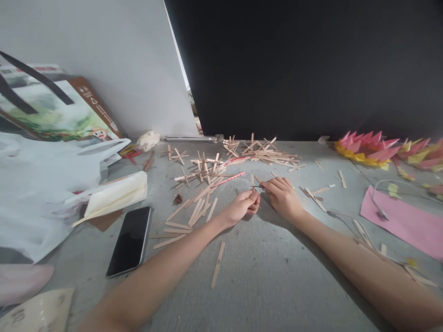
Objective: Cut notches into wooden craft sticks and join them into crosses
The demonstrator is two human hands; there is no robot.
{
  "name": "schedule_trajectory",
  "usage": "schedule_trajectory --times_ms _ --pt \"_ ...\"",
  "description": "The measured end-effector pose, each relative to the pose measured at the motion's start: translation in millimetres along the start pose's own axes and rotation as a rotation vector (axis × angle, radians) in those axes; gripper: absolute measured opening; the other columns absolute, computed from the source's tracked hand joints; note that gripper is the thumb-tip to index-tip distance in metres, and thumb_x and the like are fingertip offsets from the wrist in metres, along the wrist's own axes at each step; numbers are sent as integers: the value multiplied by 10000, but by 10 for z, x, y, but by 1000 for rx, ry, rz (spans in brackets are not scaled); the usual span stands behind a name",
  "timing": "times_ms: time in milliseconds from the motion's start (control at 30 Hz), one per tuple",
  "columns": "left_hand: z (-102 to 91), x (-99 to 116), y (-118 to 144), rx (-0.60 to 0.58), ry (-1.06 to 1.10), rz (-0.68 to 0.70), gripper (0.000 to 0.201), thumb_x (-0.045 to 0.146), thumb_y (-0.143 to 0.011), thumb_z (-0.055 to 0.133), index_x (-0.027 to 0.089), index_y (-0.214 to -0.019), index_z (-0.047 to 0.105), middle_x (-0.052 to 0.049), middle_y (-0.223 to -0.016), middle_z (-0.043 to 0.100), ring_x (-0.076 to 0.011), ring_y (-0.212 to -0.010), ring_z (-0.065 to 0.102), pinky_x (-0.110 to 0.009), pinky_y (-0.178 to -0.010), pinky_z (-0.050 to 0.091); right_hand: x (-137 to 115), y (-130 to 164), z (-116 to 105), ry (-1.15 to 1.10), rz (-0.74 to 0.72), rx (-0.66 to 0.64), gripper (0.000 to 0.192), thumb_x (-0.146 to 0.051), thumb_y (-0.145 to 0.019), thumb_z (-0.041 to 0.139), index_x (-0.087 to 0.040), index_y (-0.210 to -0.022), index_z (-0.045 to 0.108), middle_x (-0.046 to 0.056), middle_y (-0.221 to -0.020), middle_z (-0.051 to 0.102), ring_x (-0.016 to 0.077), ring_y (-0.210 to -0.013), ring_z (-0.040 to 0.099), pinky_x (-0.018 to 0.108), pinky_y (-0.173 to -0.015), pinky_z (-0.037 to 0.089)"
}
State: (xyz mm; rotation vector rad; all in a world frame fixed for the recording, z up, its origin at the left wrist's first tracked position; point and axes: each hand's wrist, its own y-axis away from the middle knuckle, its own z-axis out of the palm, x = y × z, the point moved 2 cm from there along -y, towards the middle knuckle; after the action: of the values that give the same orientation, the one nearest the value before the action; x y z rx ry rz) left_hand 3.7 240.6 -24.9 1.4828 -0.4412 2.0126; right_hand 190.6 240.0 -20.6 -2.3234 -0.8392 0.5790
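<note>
My left hand (242, 206) is closed, pinching a small wooden craft stick (252, 181) whose end rises above the fingertips. Just to its right, my right hand (282, 196) is wrapped round a thin dark blade-like tool (256, 186), its tip crossing the stick. A spot of yellow shows behind the right hand; I cannot tell whether it belongs to the tool. Beyond both hands lie crossed craft sticks (204, 168) and a heap of loose ones (273, 154). A red-patterned strip (230, 179) rests among them. One single stick (218, 265) lies nearer to me.
At left are a black phone (129, 242), a white plastic bag (38, 184) and a printed carrier bag (58, 108). Pink and yellow folded-paper pieces (368, 150), pink paper (404, 223) and a grey cable (377, 205) lie at right. A dark panel (311, 69) stands behind.
</note>
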Motion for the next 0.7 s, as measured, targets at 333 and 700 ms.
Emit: schedule_trajectory --times_ms 333,700 --pt "-18 0 24 -39 -21 -14 448 564 -940 631 216 -730 443 111 -502 256 -65 -434 183 -217 -469 137 -39 -12 -25 -2 -25 -8 284 -94 -1035 462 -205 -1160 690 78 -946 732 256 -867 578 397 -783 394" --pt "41 -36 12 91 -141 -28 554 725 -897 601 218 -726 456 105 -513 294 -63 -425 218 -220 -456 149 -117 -44 -58 51 -72 -54 327 -48 -1014 443 -210 -1192 665 79 -968 725 258 -890 576 395 -816 384"
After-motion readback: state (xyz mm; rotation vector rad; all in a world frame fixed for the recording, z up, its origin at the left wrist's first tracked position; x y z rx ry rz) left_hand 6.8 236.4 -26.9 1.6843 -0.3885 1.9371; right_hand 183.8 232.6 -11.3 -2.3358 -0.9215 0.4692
